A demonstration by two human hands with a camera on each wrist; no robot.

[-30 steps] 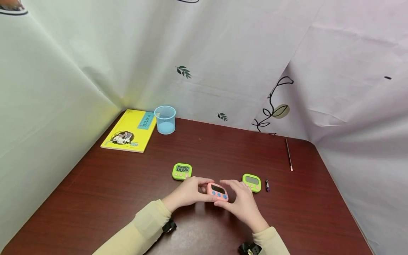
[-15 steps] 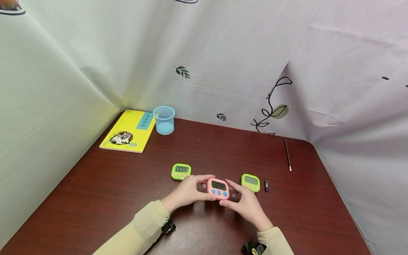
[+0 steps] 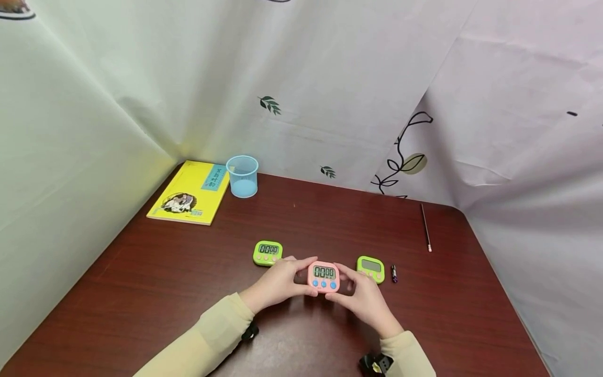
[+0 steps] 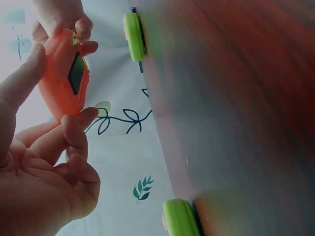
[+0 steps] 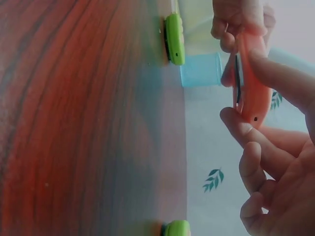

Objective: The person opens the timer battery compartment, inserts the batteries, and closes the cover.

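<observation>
Between both hands, above the table, a pink timer (image 3: pixel 323 277) with blue buttons is held, its display toward the head camera and showing zeros. The left hand (image 3: pixel 279 283) pinches its left side between thumb and fingers. From the right side, the right hand (image 3: pixel 367 300) grips it the same way. Both wrist views show the timer (image 4: pixel 61 78) raised off the tabletop. A green timer (image 3: pixel 268 253) with zeros on its display lies just beyond the left hand. Another green timer (image 3: pixel 370 268), its display blank, lies beside the right hand's fingers.
A yellow book (image 3: pixel 190 192) lies at the table's back left, with a clear blue cup (image 3: pixel 242 177) at its right edge. A small dark object (image 3: pixel 394 274) lies right of the blank green timer. Further back right is a pencil (image 3: pixel 426 228). Patterned cloth surrounds the wooden table (image 3: pixel 141 293).
The pink timer has been tilted up to face the head camera, and its digits now show clearly. The right hand has shifted slightly to the right; the other objects have stayed put.
</observation>
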